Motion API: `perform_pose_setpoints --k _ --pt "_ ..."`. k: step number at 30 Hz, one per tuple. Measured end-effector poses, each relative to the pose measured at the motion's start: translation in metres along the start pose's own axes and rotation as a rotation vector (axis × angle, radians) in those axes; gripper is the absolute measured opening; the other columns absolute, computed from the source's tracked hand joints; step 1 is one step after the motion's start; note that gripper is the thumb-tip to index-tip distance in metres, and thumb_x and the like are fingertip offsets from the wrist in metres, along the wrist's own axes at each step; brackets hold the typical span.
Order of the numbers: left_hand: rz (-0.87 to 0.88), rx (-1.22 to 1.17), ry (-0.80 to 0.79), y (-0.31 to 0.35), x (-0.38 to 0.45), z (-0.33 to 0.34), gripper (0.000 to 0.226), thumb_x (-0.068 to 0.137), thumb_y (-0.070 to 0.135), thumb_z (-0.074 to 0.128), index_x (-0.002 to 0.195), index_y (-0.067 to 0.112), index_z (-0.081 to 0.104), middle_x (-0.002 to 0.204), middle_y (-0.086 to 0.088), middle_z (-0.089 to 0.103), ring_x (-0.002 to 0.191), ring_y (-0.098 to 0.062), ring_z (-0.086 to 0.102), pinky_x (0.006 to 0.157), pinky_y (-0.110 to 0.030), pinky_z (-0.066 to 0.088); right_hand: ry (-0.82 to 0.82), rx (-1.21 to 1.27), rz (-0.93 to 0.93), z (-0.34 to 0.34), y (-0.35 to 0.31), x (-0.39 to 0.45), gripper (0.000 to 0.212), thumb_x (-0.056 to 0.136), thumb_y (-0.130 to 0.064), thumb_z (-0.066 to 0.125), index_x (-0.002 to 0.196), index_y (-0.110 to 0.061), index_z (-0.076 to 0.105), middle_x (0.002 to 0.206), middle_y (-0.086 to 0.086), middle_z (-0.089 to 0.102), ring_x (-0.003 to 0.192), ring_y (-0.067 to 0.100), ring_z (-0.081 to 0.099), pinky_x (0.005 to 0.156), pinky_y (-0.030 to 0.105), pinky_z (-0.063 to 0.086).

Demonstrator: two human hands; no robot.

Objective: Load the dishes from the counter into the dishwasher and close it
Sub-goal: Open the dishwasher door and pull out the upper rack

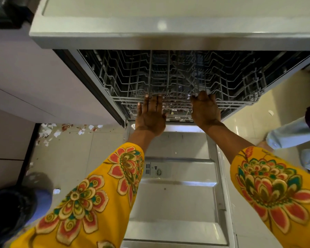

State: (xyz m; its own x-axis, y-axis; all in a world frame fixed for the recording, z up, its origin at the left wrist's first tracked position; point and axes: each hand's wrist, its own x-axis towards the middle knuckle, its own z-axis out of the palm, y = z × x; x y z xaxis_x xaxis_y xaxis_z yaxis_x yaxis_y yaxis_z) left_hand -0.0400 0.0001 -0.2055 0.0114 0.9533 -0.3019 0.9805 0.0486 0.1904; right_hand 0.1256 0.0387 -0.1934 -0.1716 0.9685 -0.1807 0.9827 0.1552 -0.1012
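The stainless-steel dishwasher [174, 176] fills the frame's centre, its door folded down flat, its grey wire upper rack [177, 77] visible in the opening, apparently bare. The left hand [150, 116] lies flat with straight fingers against the rack's front edge. The right hand [205, 110] curls its fingers over that edge.

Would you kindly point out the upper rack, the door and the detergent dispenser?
Upper rack [177, 76], head view, on the wire grid at its middle.
Door [177, 203], head view, on the steel inner panel.
Detergent dispenser [157, 170], head view, on its grey cover by the knob.
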Motion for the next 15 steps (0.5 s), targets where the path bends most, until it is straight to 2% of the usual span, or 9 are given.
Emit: perform_pose_setpoints --k 8,12,15 --pt "-0.003 0.058 -0.061 0.000 -0.039 0.011 0.066 0.101 0.039 0.026 0.150 0.016 -0.014 0.158 -0.005 -0.015 0.145 -0.027 -0.015 0.116 -0.041 -0.010 0.012 0.032 -0.009 0.021 0.004 -0.021 0.042 0.090 -0.005 0.047 0.130 -0.018 0.051 0.131 0.011 0.046 0.129 0.031 0.037 0.110 0.033 0.022" --pt "0.037 0.064 -0.030 0.000 -0.072 0.023 0.066 0.101 0.038 0.026 0.150 0.013 -0.010 0.159 -0.007 -0.009 0.146 -0.030 -0.009 0.117 -0.040 -0.006 -0.009 0.095 0.013 0.028 0.005 -0.051 0.035 0.088 -0.002 0.050 0.120 -0.016 0.057 0.134 0.011 0.047 0.130 0.029 0.036 0.107 0.035 0.029" --pt "0.041 0.055 -0.019 0.001 -0.099 0.032 0.063 0.102 0.035 0.026 0.151 0.012 -0.007 0.159 -0.008 -0.005 0.146 -0.031 -0.006 0.117 -0.041 -0.005 0.047 0.119 0.005 0.035 0.005 -0.083 0.029 0.087 -0.002 0.051 0.112 -0.011 0.061 0.124 0.014 0.052 0.120 0.036 0.045 0.100 0.037 0.035"
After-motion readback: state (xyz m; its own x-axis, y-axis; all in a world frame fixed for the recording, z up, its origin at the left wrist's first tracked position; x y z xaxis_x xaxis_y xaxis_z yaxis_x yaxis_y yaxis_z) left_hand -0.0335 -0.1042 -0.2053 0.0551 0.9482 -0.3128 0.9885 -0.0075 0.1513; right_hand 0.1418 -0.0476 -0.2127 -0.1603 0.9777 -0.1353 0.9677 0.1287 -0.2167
